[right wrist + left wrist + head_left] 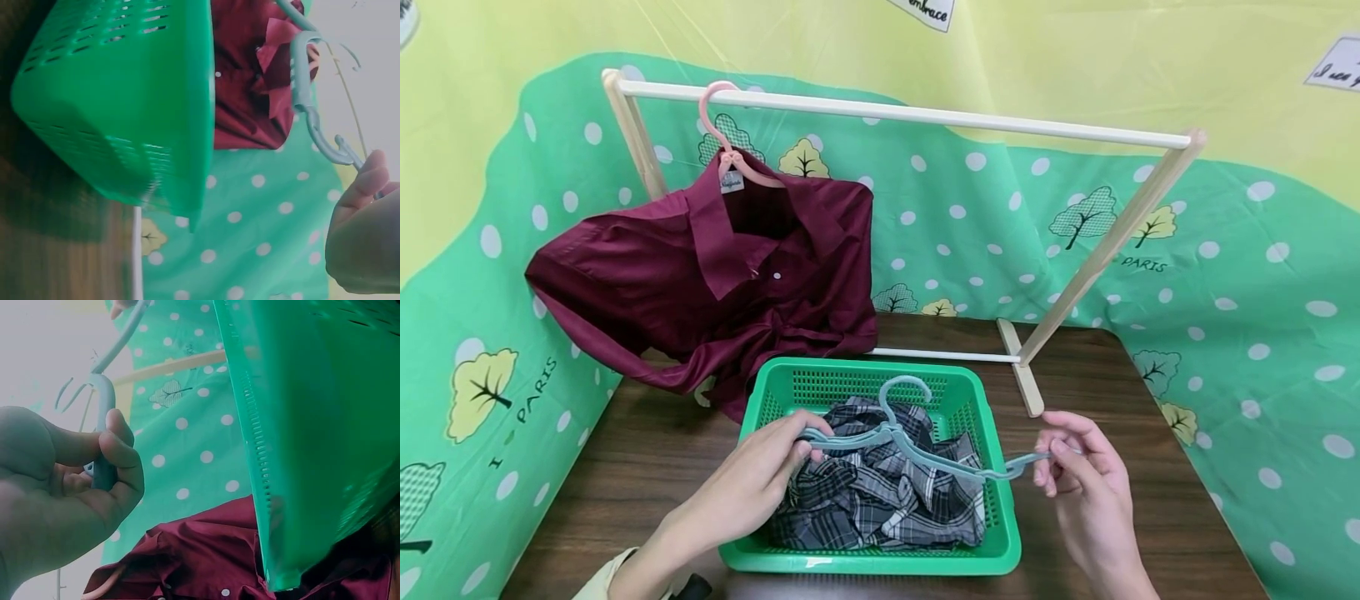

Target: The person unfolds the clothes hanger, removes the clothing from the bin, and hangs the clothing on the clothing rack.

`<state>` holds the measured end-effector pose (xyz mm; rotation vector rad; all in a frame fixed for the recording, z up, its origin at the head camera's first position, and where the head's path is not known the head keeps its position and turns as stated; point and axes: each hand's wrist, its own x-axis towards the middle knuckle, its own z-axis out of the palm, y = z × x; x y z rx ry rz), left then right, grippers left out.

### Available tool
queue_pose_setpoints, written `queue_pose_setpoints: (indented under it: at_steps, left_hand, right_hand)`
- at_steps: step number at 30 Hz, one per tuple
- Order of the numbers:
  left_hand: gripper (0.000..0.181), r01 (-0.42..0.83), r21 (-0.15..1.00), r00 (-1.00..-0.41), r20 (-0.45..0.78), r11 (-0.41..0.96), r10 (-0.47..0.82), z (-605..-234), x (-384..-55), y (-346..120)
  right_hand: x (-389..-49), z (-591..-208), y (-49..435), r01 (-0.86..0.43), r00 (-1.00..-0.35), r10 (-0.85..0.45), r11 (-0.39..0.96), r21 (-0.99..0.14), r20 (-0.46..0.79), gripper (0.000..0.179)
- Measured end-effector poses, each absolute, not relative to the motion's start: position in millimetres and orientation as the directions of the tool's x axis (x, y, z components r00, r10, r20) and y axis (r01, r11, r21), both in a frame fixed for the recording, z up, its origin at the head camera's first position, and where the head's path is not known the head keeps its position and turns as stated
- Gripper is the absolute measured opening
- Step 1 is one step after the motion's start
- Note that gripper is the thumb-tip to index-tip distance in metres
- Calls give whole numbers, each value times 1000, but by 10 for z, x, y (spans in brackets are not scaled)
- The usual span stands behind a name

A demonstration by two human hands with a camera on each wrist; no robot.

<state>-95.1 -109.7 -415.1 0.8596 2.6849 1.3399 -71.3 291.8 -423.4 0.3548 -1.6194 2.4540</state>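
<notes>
A blue-grey plastic hanger is held above the green basket, its hook pointing up. My left hand grips one arm of it, thumb and fingers round the plastic, as the left wrist view also shows. At the opposite tip, my right hand pinches the thin end between thumb and fingers. Beneath the hanger, a crumpled black, grey and white plaid garment lies in the basket. In the right wrist view the hanger stands beyond the fingers, with part of its length out of frame.
Behind the basket stands a rack with a white top rail and wooden legs. A maroon shirt hangs at its left on a pink hanger, its lower part reaching the brown table. A patterned cloth surrounds the table.
</notes>
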Motion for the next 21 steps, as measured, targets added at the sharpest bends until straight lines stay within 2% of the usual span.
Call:
queue_pose_setpoints:
  at_steps: [8, 17, 19, 21]
  left_hand:
    - [22, 490, 739, -856, 306, 463, 417, -4185, -949, -1081]
    - [23, 434, 782, -889, 291, 448, 354, -4181, -929, -1041]
    - [22, 437, 779, -889, 296, 450, 350, -4188, -928, -1037]
    - [23, 456, 766, -880, 312, 454, 357, -4194, -931, -1033]
  right_hand:
    - [-696, -4460, 3003, -246, -945, -7, -643, -725, 327, 52]
    - [-652, -4600, 2955, -73, -950, -120, -812, -578, 288, 51]
    - [-650, -4626, 2957, -49, -949, -140, -820, -570, 283, 52]
    - [-644, -4635, 2962, -75, -961, -116, -762, -643, 249, 55]
